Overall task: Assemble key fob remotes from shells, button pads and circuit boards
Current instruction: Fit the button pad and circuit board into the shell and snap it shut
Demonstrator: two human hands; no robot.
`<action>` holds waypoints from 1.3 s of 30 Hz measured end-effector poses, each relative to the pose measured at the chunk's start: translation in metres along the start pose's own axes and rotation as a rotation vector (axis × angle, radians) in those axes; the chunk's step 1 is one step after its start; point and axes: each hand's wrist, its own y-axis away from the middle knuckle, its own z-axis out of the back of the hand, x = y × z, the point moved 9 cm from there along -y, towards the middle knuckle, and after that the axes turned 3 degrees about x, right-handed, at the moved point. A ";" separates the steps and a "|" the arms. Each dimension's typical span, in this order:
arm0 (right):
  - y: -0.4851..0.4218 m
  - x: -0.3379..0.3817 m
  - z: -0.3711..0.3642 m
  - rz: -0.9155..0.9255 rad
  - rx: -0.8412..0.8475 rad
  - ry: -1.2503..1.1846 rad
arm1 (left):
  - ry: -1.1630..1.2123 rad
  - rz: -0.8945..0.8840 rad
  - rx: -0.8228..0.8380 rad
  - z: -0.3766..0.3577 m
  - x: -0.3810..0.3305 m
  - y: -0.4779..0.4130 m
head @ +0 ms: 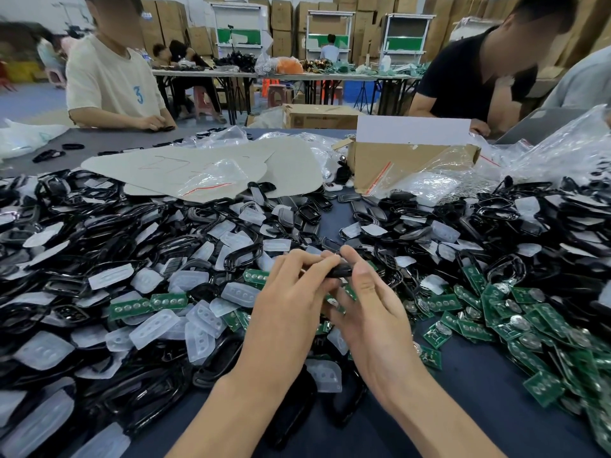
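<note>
L hand [291,292]: grips black fob [339,271]
R hand [370,305]: pinches fob's right end
Boards [444,303]: heap, right
Pads [205,320]: near left

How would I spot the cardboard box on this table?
Past the heaped black plastic shells, at the dark table's far side, right of centre, sits an open brown cardboard box among clear plastic bags. Only it has an upright white flap.

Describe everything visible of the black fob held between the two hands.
The fob is small, black and glossy, plastic by its look. Only a narrow strip shows; fingers hide the rest, so its parts cannot be told. It lies roughly level above the heap of parts, pinched between the left hand and the right hand.
</note>
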 end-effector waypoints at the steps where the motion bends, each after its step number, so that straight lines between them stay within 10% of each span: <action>1: 0.000 0.000 -0.001 -0.002 0.001 -0.018 | 0.001 -0.012 -0.007 0.000 -0.002 0.000; 39: -0.002 -0.006 0.011 0.008 -0.135 -0.034 | 0.039 0.027 -0.011 -0.013 0.002 0.002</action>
